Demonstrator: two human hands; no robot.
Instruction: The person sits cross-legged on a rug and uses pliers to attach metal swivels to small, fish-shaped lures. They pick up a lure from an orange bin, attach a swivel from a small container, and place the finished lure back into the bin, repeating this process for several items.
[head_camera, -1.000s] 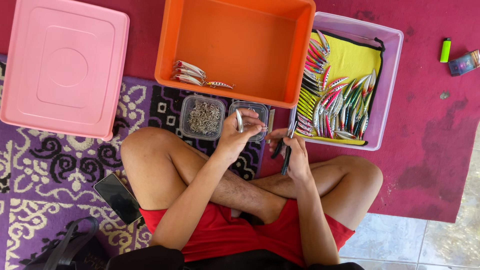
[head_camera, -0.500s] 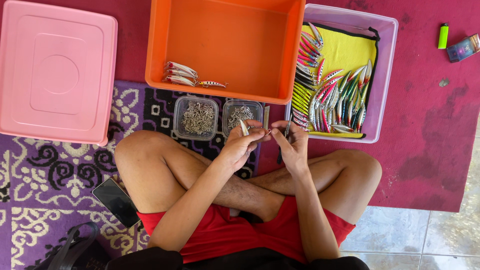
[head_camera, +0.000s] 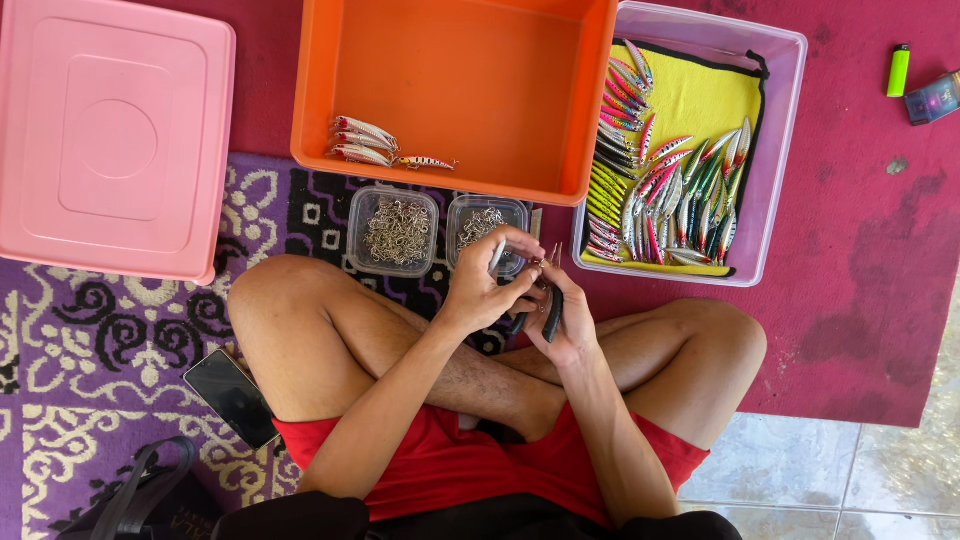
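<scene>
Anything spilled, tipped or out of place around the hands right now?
Nothing stands out. Both hook tubs sit upright with nothing spilled. The finished lures lie together in the orange bin, the rest lie in rows on the yellow cloth. The left hand holds a lure, the right hand pliers.

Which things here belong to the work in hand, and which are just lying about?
In use: left hand holding a silver lure; right hand with pliers; hook tubs; orange bin; lure tray.
Idle: pink lid; phone; green lighter; black bag.
</scene>
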